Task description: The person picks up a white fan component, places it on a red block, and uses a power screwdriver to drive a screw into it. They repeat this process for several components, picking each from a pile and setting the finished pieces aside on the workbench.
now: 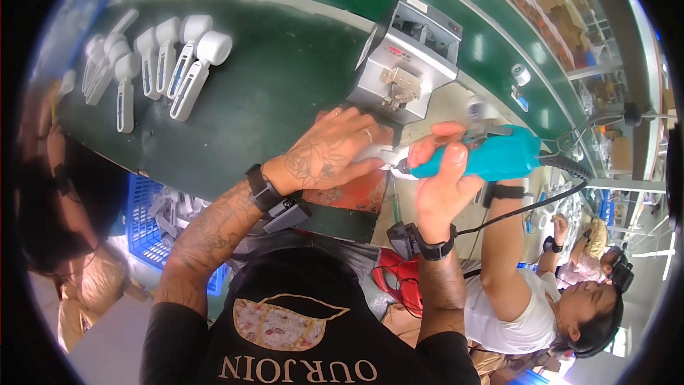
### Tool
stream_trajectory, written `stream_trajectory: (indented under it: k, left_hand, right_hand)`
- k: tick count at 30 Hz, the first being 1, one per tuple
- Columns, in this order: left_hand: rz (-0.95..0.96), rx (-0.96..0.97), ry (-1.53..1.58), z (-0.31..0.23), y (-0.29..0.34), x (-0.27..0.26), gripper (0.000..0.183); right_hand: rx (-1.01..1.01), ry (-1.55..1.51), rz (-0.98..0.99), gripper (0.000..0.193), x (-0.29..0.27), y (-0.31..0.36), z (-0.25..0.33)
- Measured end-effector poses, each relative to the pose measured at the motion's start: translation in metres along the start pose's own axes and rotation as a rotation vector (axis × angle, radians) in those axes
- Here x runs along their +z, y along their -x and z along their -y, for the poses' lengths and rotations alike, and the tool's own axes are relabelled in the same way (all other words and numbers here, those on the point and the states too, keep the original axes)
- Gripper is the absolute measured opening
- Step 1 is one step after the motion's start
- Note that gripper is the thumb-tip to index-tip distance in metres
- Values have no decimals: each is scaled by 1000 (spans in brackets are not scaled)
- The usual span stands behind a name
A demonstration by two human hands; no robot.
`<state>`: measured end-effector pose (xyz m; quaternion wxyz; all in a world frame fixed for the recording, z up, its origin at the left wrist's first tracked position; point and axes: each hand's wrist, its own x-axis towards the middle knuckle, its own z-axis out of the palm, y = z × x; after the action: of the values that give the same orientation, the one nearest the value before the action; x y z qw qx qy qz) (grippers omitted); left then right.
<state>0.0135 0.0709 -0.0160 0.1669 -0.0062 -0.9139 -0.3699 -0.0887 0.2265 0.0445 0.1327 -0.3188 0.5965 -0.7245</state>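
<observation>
My left hand (329, 148) is closed on a white plastic piece (377, 152), most of it hidden by the fingers. It is held above a reddish-brown patch at the green table's near edge. My right hand (443, 184) wraps round a teal electric screwdriver (502, 155), lying nearly level with a cable running off its right end. The screwdriver's dark tip points left and meets the white piece, or comes very close to it; the exact contact is hidden. Just beyond both hands stands a grey screw feeder (406, 64).
White handheld fan-like pieces (191, 85) with round heads lie in rows on the green table (278, 64) at far left. A blue crate (146, 217) of white parts stands below the table's left edge. The screwdriver's black cable (531, 207) loops at right, near a co-worker (520, 303).
</observation>
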Motion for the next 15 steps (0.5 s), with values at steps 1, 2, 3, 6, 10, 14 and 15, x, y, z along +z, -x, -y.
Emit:
stream_trajectory:
  k: [1,2,3,6,10,14,15]
  left_hand:
    - [-5,4,7,0,1,1,33]
    - [-10,7,14,1,1,2,34]
    - [-10,4,13,1,2,3,34]
    - [-42,90,-19,3,1,4,44]
    - [-26,86,-68,2,-1,4,43]
    - [17,3,-67,-2,-1,1,38]
    - [23,5,-66,-1,-2,1,38]
  right_hand:
    - [-4,-5,7,52,0,1,-1]
    - [-8,-9,14,52,0,1,-3]
    - [-6,-12,16,52,1,2,-4]
    - [-14,-15,5,50,0,3,-8]
    - [-42,-32,4,44,-1,5,-20]
    - [-74,-71,18,40,2,5,-25]
    - [-73,-72,13,40,2,5,-26]
